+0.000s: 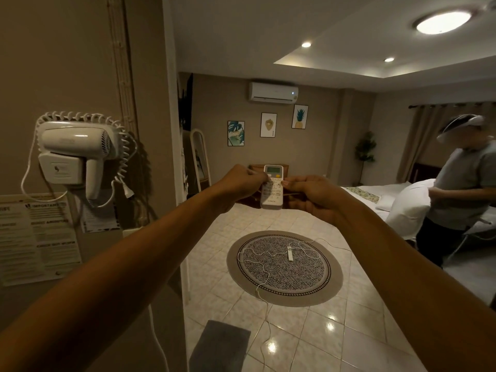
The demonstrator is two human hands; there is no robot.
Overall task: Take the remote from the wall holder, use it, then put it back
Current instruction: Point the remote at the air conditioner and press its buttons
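Beige walls enclose a tiled bedroom; an air conditioner (273,92) is mounted high on the far wall above three framed pictures (267,125). On the near wall at the left, a white hair dryer (77,151) hangs in its bracket, coiled cord looped around it, with printed notices (37,237) below. A round patterned rug (284,268) lies at the floor centre, carrying a thin white cable and a small white unit. At the right edge, a second person (464,189) stands beside the bed with a white pillow (408,208).

Both arms extend forward. The white remote (272,187) is held upright in mid-air, display uppermost, facing the camera. The left hand (241,183) grips its left edge, thumb on the keypad. The right hand (311,194) grips its right edge, fingertips touching the buttons.
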